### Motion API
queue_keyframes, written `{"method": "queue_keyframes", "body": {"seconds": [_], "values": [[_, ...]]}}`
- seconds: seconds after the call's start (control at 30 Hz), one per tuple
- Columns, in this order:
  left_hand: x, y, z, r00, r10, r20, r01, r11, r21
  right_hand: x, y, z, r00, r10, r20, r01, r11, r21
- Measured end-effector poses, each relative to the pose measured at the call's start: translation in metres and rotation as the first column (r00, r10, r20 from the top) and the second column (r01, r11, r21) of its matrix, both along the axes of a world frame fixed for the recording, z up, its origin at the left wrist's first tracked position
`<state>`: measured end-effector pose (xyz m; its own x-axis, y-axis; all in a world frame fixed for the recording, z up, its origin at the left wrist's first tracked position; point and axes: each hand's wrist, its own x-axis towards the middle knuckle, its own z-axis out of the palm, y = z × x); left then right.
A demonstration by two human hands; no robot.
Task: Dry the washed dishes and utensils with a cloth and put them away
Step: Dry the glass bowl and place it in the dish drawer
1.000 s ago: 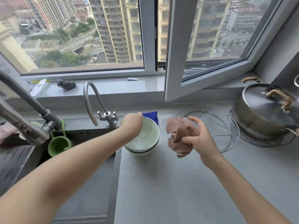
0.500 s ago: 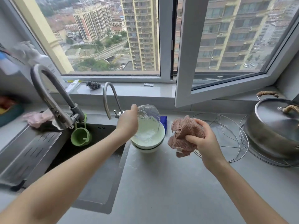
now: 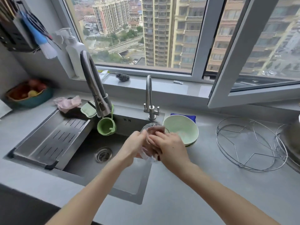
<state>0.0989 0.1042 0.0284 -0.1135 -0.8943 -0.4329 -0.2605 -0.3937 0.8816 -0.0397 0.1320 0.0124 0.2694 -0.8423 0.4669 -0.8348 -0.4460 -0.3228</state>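
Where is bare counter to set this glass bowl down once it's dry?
Best patch: the grey counter in front of the green bowls, between the sink edge and the wire rack. A narrower gap lies between bowls and rack. Crowded: far right, where rack and pot overlap, and behind the sink around the cloths and taps.

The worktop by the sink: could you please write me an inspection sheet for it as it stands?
Surface: grey worktop, bare in front.
Job's things: clear glass bowl with pink cloth pushed inside; green bowls stacked beside the sink.
Clutter: wire rack, green cup hanging from the tap, scourer on the sill.
Hands: left hand holds the glass bowl, right hand works the cloth.
Cables: nothing seen.
Surroundings: open window, tower blocks outside.
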Motion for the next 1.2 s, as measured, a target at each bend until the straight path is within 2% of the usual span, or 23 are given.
{"method": "queue_keyframes", "body": {"seconds": [0.07, 0.1, 0.17, 0.2, 0.23, 0.27, 0.3, 0.37, 0.4, 0.47, 0.5, 0.57, 0.63, 0.7, 0.77, 0.8, 0.83, 0.87, 0.93, 0.97, 1.03, 1.1, 1.2], "values": [[0.019, -0.003, -0.008, 0.997, 0.024, 0.067, -0.019, 0.997, -0.08, 0.033, -0.001, -0.002, 0.997, 0.066, 0.051, -0.074, 0.979, 0.189], [0.029, -0.006, -0.011, 0.997, 0.053, 0.062, -0.047, 0.993, -0.106, 0.044, -0.001, 0.0, 0.989, 0.102, 0.11, -0.133, 0.932, 0.337], [0.055, -0.011, -0.012, 0.995, 0.085, -0.052, -0.089, 0.994, -0.07, 0.058, 0.001, 0.01, 0.955, 0.158, 0.25, -0.287, 0.699, 0.655], [0.068, -0.012, -0.015, 0.992, 0.073, -0.099, -0.076, 0.997, -0.024, 0.062, 0.003, 0.016, 0.939, 0.212, 0.272, -0.344, 0.599, 0.723], [0.08, -0.012, -0.019, 0.992, 0.033, -0.12, -0.031, 0.999, 0.019, 0.064, 0.001, 0.017, 0.93, 0.298, 0.214, -0.353, 0.571, 0.741], [0.089, -0.012, -0.021, 0.994, -0.025, -0.106, 0.03, 0.998, 0.049, 0.066, -0.003, 0.018, 0.913, 0.406, 0.046, -0.3, 0.59, 0.75], [0.097, -0.012, -0.025, 0.993, -0.084, -0.081, 0.089, 0.994, 0.065, 0.068, -0.005, 0.018, 0.853, 0.492, -0.177, -0.226, 0.652, 0.724], [0.108, -0.015, -0.026, 0.982, -0.177, -0.065, 0.18, 0.982, 0.059, 0.075, -0.012, 0.013, 0.678, 0.518, -0.521, -0.207, 0.815, 0.541], [0.113, -0.019, -0.026, 0.973, -0.214, -0.089, 0.219, 0.974, 0.053, 0.076, -0.016, 0.009, 0.644, 0.478, -0.598, -0.243, 0.868, 0.433], [0.123, -0.025, -0.02, 0.951, -0.255, -0.177, 0.267, 0.963, 0.046, 0.08, -0.021, 0.006, 0.669, 0.401, -0.626, -0.315, 0.916, 0.249], [0.128, -0.028, -0.018, 0.946, -0.259, -0.197, 0.274, 0.96, 0.052, 0.084, -0.021, 0.008, 0.663, 0.379, -0.645, -0.321, 0.923, 0.212], [0.133, -0.033, -0.018, 0.961, -0.224, -0.165, 0.237, 0.969, 0.068, 0.097, -0.017, 0.01, 0.663, 0.35, -0.661, -0.236, 0.937, 0.259], [0.131, -0.038, -0.017, 0.976, -0.191, -0.104, 0.201, 0.975, 0.091, 0.107, -0.01, 0.02, 0.666, 0.366, -0.65, -0.076, 0.9, 0.429], [0.128, -0.037, -0.017, 0.98, -0.193, -0.04, 0.197, 0.971, 0.137, 0.111, -0.005, 0.03, 0.733, 0.366, -0.573, 0.01, 0.837, 0.547], [0.125, -0.032, -0.022, 0.97, -0.242, -0.031, 0.244, 0.954, 0.174, 0.106, 0.004, 0.034, 0.863, 0.3, -0.406, 0.02, 0.783, 0.621], [0.124, -0.029, -0.025, 0.965, -0.257, -0.051, 0.262, 0.948, 0.181, 0.102, 0.009, 0.033, 0.949, 0.195, -0.247, 0.021, 0.744, 0.668], [0.123, -0.027, -0.029, 0.963, -0.258, -0.078, 0.268, 0.946, 0.182, 0.096, 0.014, 0.036, 0.998, 0.036, -0.056, 0.013, 0.72, 0.694], [0.122, -0.026, -0.032, 0.964, -0.245, -0.102, 0.259, 0.951, 0.171, 0.09, 0.02, 0.04, 0.983, -0.139, 0.119, 0.019, 0.723, 0.691], [0.124, -0.027, -0.036, 0.974, -0.181, -0.139, 0.2, 0.97, 0.141, 0.072, 0.031, 0.045, 0.839, -0.413, 0.354, 0.154, 0.804, 0.574], [0.125, -0.029, -0.037, 0.979, -0.149, -0.143, 0.167, 0.978, 0.127, 0.065, 0.037, 0.048, 0.77, -0.497, 0.401, 0.274, 0.824, 0.496], [0.126, -0.032, -0.037, 0.984, -0.129, -0.124, 0.143, 0.984, 0.109, 0.056, 0.045, 0.051, 0.658, -0.605, 0.449, 0.457, 0.794, 0.401], [0.124, -0.032, -0.036, 0.983, -0.148, -0.106, 0.159, 0.981, 0.109, 0.06, 0.046, 0.052, 0.555, -0.629, 0.545, 0.54, 0.77, 0.339], [0.116, -0.028, -0.034, 0.98, -0.161, -0.116, 0.175, 0.977, 0.122, 0.081, 0.033, 0.051, 0.339, -0.53, 0.777, 0.574, 0.771, 0.276]]}}
